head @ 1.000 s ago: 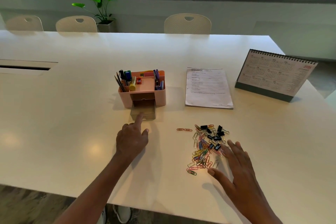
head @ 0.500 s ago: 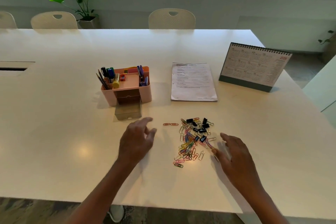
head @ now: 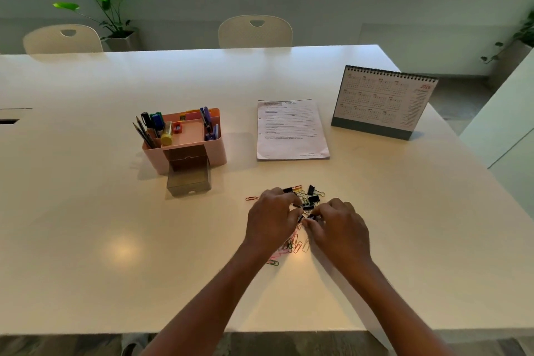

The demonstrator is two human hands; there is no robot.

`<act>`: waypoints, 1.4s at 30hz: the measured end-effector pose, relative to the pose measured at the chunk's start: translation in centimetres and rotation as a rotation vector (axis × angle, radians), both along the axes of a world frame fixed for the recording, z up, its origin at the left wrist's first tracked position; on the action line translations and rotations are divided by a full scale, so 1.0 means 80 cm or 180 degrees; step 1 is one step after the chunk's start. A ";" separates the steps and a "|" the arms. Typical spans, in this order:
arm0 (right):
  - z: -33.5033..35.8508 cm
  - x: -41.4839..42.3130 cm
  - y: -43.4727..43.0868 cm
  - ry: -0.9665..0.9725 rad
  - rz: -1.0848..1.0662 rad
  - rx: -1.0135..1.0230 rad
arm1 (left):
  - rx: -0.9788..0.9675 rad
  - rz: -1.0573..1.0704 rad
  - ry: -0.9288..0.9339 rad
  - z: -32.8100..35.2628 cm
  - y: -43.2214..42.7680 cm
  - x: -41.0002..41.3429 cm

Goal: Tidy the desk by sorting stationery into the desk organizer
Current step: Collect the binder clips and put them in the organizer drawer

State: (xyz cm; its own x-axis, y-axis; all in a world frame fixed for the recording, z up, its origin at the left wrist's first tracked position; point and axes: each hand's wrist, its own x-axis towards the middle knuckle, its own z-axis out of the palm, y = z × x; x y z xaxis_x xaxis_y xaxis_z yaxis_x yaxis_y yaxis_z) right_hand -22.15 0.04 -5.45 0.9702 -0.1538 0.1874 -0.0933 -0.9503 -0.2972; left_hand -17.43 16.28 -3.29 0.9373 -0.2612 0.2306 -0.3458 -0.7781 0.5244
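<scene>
2 hands, 1 clip pile, 1 organizer

**Clips loose, organizer drawer open**

You have a pink desk organizer at far left, pens upright inside, its smoky drawer pulled out toward you. Coloured paper clips and black binder clips lie heaped to its near right.

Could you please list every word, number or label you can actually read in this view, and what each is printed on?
Desk calendar: a red year at the top right, possibly "2026", too blurred to confirm; its date grids are too small to read.
Printed sheet: lines of text, all too small and blurred to read.
Desk organizer and its pens: no legible label.
</scene>
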 end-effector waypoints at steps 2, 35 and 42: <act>0.000 -0.002 -0.002 0.0017 0.0012 0.0036 | 0.0053 0.0011 0.0061 -0.006 0.000 0.003; 0.003 0.057 -0.024 0.0374 0.0483 0.1195 | 0.0348 -0.0575 -0.0621 -0.028 0.020 0.012; -0.001 0.049 -0.021 -0.0028 0.0852 0.0706 | -0.0137 -0.0509 -0.0674 -0.024 0.030 0.023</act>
State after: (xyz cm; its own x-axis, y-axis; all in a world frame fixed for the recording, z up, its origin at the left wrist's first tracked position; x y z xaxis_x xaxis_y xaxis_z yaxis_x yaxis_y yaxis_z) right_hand -18.20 -1.68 -5.53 0.9801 0.0679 0.1865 0.1540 -0.8528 -0.4990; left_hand -15.57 18.67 -5.17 0.8146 -0.3879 0.4313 -0.5682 -0.6832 0.4587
